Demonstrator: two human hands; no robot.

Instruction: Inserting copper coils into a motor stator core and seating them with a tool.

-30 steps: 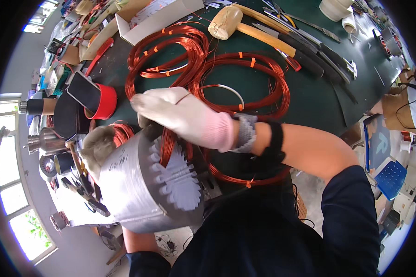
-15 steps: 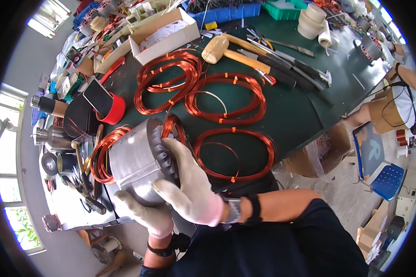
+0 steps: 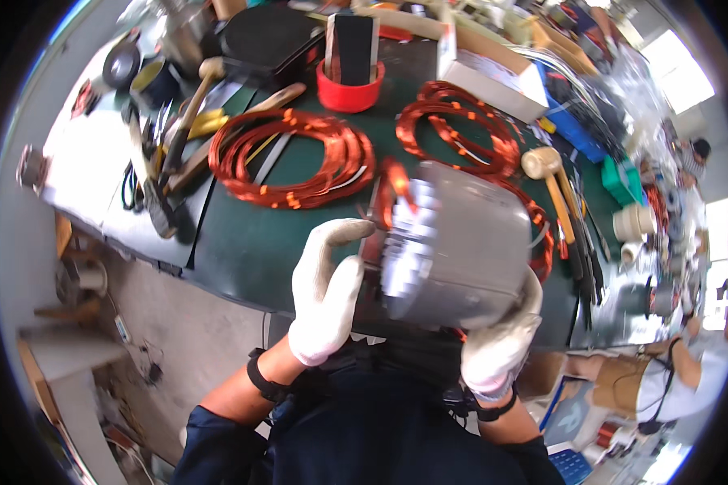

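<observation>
A grey metal motor stator (image 3: 481,242) is lifted above the bench, tilted, its slotted end facing left. Copper winding wire (image 3: 395,190) sticks out of that end; the slots are smeared by motion. My right hand (image 3: 501,339), in a white glove, grips the stator's lower right side, its fingers partly hidden beneath. My left hand (image 3: 325,291), gloved too, is beside the slotted end with thumb and fingers apart. Its fingertips come close to the wire and the rim; whether they touch I cannot tell. Beyond lies a taped copper wire coil (image 3: 299,194).
More copper coils (image 3: 429,121) lie behind the stator. A wooden mallet (image 3: 542,164) and long tools are at right; hammers (image 3: 158,202) lie at left. A phone (image 3: 353,48) stands in a red holder (image 3: 349,89), near a white box (image 3: 493,77). Another person (image 3: 663,380) is at right.
My view has swung left. The stator has turned so its slotted end faces left instead of right. My right hand has moved from that end to the opposite side; my left hand has come off the underside.
</observation>
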